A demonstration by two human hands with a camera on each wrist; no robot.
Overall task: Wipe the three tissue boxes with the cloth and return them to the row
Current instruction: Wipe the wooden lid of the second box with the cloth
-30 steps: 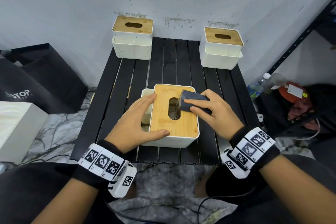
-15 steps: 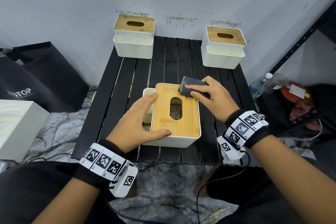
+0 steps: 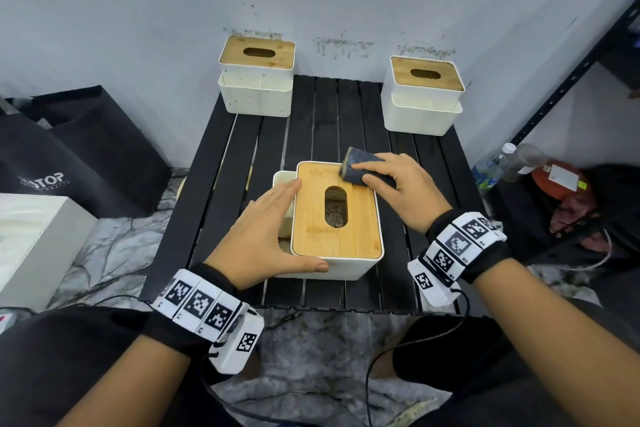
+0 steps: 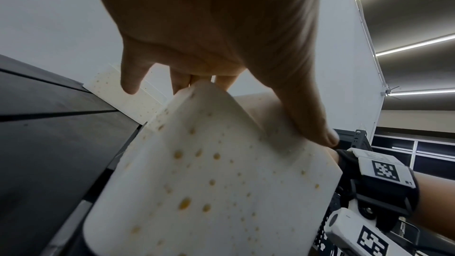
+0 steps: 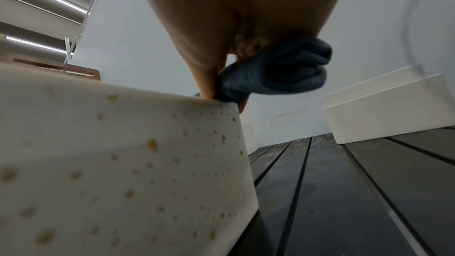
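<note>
A white tissue box (image 3: 337,218) with a bamboo lid lies lengthwise in the middle of the black slatted table (image 3: 325,121). My left hand (image 3: 263,236) braces it, straight fingers along its left side and thumb along the front edge. My right hand (image 3: 401,187) grips a folded dark grey cloth (image 3: 363,166) and presses it on the lid's far right corner. The wrist views show yellowish spots on the box's white walls (image 4: 209,182) (image 5: 123,163) and the cloth (image 5: 270,73) bunched under my fingers. Two more boxes stand at the back left (image 3: 257,80) and back right (image 3: 422,94).
A gap lies between the two back boxes by the wall. A black bag (image 3: 86,149) and a white carton (image 3: 31,246) sit on the floor at left. A black shelf frame (image 3: 571,80) with a bottle (image 3: 498,163) and clutter stands at right.
My right hand has slid the cloth from beside the lid's slot to the far right corner. The left hand and the box have stayed put.
</note>
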